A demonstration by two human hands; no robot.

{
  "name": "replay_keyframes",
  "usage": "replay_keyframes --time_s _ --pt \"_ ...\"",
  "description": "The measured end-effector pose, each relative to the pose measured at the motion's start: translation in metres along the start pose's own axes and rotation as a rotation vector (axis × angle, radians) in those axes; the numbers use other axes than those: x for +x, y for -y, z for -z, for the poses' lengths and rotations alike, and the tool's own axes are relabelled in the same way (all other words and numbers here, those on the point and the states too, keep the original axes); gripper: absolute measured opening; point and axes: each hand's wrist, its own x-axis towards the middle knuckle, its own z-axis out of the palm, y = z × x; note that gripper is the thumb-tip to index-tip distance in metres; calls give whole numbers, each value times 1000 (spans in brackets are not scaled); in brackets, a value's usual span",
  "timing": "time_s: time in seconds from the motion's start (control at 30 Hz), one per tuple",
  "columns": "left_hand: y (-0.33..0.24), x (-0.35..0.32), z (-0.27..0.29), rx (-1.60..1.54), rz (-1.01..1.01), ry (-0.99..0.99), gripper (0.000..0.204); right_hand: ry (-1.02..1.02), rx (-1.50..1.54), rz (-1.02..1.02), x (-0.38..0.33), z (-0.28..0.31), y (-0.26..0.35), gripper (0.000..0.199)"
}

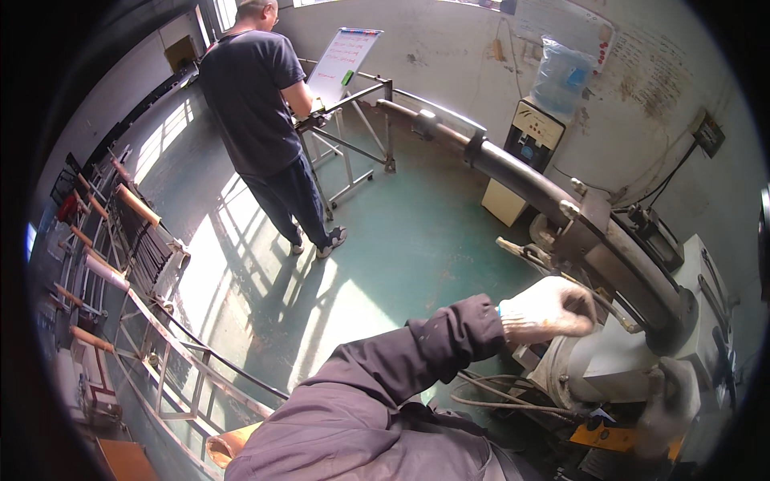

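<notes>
Left hand [548, 309]: gloved in white, closed in a fist over a thin lever just left of the long tube; what exactly lies inside the fist is hidden.
Right hand [664, 405]: gloved, blurred, at the near right against the front of the grey machine head [597, 365]; whether its fingers are curled shut cannot be told.
Long tube [553, 204]: dark metal, its long axis running from the machine head at near right away to far left, toward the support stand [353, 144].
Relation: tube lies above and just beyond both hands; left hand is nearer its length, right hand nearer its clamped end.
Background: another person [261, 112] stands far left at a whiteboard [343, 60].
</notes>
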Motion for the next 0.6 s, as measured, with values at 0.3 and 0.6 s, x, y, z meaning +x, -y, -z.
replay_keyframes --time_s 0.3,0.6 --pt "85 -405 151 -90 1029 -728 35 530 195 -228 -65 -361 17 16" --pt "114 -615 224 -470 983 -1653 19 1328 8 -681 -195 -607 -59 49"
